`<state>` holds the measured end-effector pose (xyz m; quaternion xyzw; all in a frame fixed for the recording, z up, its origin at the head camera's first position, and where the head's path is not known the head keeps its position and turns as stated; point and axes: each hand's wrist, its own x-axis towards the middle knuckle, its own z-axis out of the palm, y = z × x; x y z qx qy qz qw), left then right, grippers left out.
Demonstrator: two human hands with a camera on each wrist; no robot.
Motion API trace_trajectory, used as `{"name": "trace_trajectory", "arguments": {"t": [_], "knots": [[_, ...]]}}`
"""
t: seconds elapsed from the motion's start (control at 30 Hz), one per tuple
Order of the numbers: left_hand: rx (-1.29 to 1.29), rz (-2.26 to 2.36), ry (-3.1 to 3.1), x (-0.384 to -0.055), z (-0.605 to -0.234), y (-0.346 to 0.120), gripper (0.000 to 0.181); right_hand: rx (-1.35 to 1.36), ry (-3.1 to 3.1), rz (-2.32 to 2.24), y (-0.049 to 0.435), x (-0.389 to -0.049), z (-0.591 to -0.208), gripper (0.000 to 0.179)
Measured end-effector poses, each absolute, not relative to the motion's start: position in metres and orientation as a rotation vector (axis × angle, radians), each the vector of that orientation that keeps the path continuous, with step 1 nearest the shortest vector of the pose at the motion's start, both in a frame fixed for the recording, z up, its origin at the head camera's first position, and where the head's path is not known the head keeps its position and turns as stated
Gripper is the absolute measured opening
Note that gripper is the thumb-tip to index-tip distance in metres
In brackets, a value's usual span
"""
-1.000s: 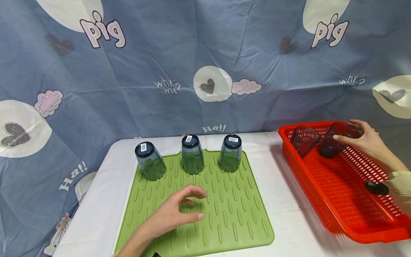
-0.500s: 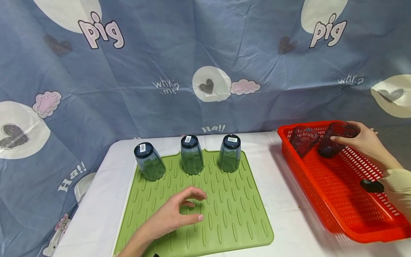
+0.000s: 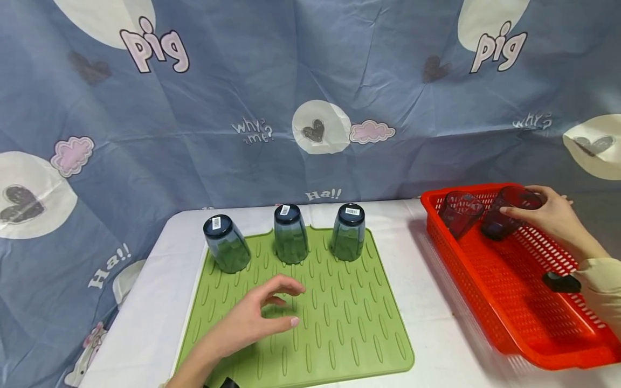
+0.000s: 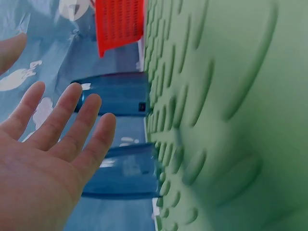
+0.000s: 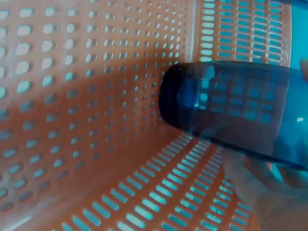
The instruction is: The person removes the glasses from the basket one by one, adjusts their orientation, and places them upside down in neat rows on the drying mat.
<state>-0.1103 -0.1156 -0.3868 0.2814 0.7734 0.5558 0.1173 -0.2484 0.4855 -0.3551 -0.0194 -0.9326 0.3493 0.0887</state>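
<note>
In the head view my right hand grips a blue drinking glass at the far end of a red plastic basket. Its mouth faces up; in the right wrist view the dark base of this glass is close to the basket floor, contact unclear. A second glass leans beside it. My left hand hovers over a green drying mat, fingers loosely bent around nothing. Three upside-down blue glasses, left, middle and right, stand along the mat's far edge.
A white-covered table lies under the mat and basket. Behind it hangs a blue printed cloth. The basket's raised perforated walls surround the two glasses. A dark object sits near my right sleeve.
My left hand has drifted slightly left and toward me over the mat. The right hand and its glass stay almost where they were; the right wrist has shifted a little left.
</note>
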Motion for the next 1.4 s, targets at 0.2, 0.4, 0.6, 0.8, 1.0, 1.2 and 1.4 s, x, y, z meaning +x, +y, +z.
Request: {"name": "trace_trajectory", "arguments": {"t": [0.2, 0.4, 0.6, 0.8, 1.0, 1.2, 1.4], "knots": [[0.839, 1.627, 2.290, -0.112, -0.383, -0.122, 0.040, -0.129, -2.779, 1.000, 0.482, -0.246, -0.353, 0.096], [0.809, 1.620, 2.295, -0.112, -0.380, -0.125, 0.038, -0.180, -2.776, 0.909, 0.475, -0.243, -0.351, 0.100], [0.796, 1.600, 2.283, -0.114, -0.380, -0.126, 0.036, -0.227, -2.764, 0.877, 0.473, -0.238, -0.343, 0.101], [0.770, 1.605, 2.277, -0.115, -0.382, -0.126, 0.034, -0.248, -2.714, 0.820, 0.468, -0.233, -0.334, 0.100], [0.752, 1.627, 2.269, -0.116, -0.383, -0.127, 0.034, -0.282, -2.660, 0.841, 0.466, -0.228, -0.327, 0.099], [0.750, 1.642, 2.261, -0.117, -0.383, -0.128, 0.033, -0.294, -2.633, 0.832, 0.463, -0.224, -0.321, 0.098], [0.752, 1.639, 2.268, -0.117, -0.382, -0.128, 0.032, -0.304, -2.616, 0.780, 0.463, -0.219, -0.318, 0.097]]}}
